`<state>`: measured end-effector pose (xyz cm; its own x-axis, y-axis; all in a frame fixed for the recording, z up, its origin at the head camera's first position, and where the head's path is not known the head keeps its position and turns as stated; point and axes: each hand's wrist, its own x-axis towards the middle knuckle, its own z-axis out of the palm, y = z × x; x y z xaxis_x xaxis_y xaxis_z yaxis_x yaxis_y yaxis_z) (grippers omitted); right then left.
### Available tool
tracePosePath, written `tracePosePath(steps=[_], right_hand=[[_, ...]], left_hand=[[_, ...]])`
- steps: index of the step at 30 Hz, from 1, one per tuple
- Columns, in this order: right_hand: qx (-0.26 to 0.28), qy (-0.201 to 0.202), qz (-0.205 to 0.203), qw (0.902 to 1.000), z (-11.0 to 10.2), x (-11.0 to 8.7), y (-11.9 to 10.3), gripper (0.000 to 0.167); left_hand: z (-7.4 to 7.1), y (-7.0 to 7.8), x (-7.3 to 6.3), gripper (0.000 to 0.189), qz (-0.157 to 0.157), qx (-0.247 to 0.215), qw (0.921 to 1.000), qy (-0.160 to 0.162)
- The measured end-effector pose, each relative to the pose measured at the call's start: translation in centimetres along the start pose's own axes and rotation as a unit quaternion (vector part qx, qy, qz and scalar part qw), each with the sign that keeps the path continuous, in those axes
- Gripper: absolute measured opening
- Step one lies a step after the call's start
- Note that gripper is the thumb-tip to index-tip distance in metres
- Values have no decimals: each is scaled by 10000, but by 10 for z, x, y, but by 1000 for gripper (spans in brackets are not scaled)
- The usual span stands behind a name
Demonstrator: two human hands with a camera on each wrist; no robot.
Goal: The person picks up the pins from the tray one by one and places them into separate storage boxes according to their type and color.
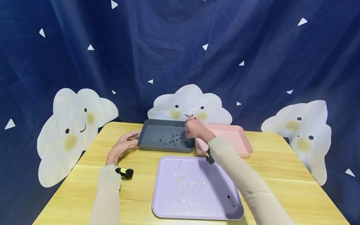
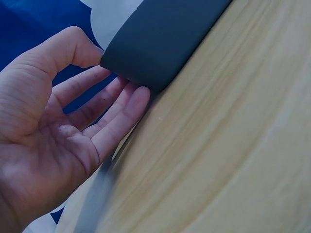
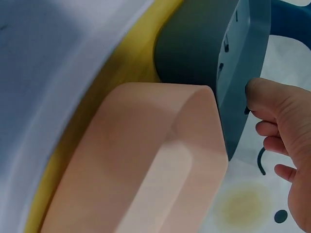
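Observation:
My left hand point(image 1: 123, 145) rests against the left end of a dark grey tray point(image 1: 166, 148). In the left wrist view the thumb touches the rim and relaxed fingers point(image 2: 114, 128) lie along the outer wall near the table. Above the tray's right end is my right hand point(image 1: 195, 128), fingers curled. A dark tip of a black safety pin point(image 3: 247, 111) pokes out from its thumb and forefinger; the rest is hidden. Several black safety pins point(image 1: 173, 143) lie in the grey tray. On a lilac tray point(image 1: 208, 209) are several gold safety pins point(image 1: 192, 191) and one black safety pin point(image 1: 231, 201).
A pink tray point(image 1: 233, 139) stands directly to the right of the grey one, their walls touching. The lilac tray lies in front of both on a wooden table point(image 1: 135, 200). Behind the table hangs a dark blue curtain point(image 1: 174, 62) with white clouds.

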<state>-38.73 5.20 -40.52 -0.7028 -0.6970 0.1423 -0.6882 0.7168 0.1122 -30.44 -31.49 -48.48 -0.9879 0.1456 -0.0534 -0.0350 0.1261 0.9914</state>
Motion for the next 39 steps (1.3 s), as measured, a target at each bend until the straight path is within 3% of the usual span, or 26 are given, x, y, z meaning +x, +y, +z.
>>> tracePosePath(steps=[15,23,33,39], right_hand=[[-415,-359,144,9984,15,0,2,26],[-573,-290,125,9979,22,-4,2,21],[-553,-348,196,9977,28,-6,2,26],[-493,-269,238,9981,29,-6,2,17]], left_hand=[[-1,0,1,62,16,57,10000,-15],[0,1,0,62,-9,72,10000,-20],[-1,-1,1,62,-24,40,10000,-22],[-1,-3,3,63,56,4,10000,-26]])
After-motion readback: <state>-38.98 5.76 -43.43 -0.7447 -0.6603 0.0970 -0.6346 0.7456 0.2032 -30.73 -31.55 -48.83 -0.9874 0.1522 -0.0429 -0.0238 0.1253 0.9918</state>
